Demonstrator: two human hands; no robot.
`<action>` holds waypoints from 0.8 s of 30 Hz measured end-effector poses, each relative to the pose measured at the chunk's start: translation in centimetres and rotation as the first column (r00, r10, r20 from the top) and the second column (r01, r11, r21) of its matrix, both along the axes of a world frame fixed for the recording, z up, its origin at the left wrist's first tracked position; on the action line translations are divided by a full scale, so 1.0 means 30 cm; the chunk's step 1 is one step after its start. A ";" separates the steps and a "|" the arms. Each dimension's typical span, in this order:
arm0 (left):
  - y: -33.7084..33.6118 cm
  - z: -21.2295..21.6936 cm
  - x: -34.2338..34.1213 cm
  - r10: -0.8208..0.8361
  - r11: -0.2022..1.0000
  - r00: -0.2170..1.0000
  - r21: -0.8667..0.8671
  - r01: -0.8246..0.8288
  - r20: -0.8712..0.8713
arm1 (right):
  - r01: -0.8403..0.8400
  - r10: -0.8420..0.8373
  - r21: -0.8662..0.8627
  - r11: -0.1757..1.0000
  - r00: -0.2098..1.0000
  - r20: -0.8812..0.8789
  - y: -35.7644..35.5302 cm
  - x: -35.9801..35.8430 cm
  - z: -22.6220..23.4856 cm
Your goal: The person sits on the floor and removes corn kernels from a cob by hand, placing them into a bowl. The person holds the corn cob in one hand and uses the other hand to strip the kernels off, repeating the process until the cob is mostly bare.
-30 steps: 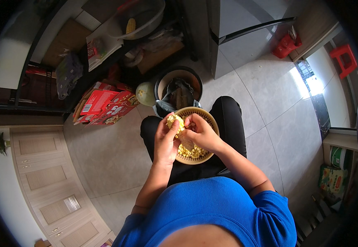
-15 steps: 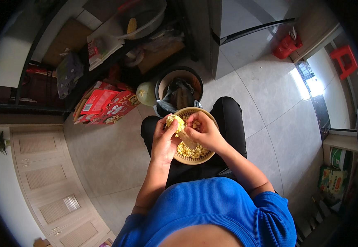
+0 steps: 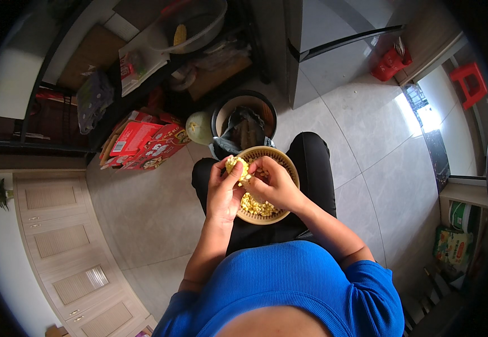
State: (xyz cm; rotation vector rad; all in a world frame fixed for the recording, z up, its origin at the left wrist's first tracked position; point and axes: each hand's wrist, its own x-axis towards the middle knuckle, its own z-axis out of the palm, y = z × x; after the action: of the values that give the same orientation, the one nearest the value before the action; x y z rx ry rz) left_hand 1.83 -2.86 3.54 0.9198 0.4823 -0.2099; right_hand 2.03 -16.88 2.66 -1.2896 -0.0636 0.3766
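Note:
My left hand (image 3: 220,191) is closed around a corn cob (image 3: 236,165), whose yellow kernels show at its upper end. The fingers of my right hand (image 3: 281,186) are curled against the cob from the right and cover much of its stripped lower part. Both hands are above a round tan plastic basket (image 3: 297,178) that rests on my lap. Loose corn kernels (image 3: 258,208) lie in the basket, partly hidden beneath my hands.
A trash bin (image 3: 273,115) with a dark liner stands just beyond the basket. Left of it are a pale green melon (image 3: 199,128) and red cardboard boxes (image 3: 148,143). Another corn cob (image 3: 180,35) sits in a clear bowl (image 3: 213,28) on the shelf. A grey refrigerator (image 3: 339,62) rises beyond.
My right hand has shifted slightly down and left over the cob, covering the bare part that was visible before. My left hand has stayed nearly in place.

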 end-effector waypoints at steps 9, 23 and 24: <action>-0.015 0.025 0.005 -0.076 0.997 0.997 0.007 0.076 0.027 | 0.098 -0.072 -0.217 0.971 0.989 0.126 0.004 0.002 -0.002; -0.012 0.037 0.001 -0.074 0.996 0.994 0.061 0.069 0.082 | 0.004 0.004 -0.142 0.990 0.998 0.058 -0.012 0.008 0.015; -0.014 0.038 0.001 -0.082 0.993 0.993 0.086 0.075 0.089 | -0.021 0.036 -0.204 0.979 0.997 0.070 -0.017 0.009 0.026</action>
State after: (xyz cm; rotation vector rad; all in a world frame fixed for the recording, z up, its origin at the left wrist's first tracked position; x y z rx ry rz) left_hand 1.86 -3.28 4.69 1.0262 0.3717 -0.2192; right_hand 2.30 -17.40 3.45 -1.5064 -0.1080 0.3667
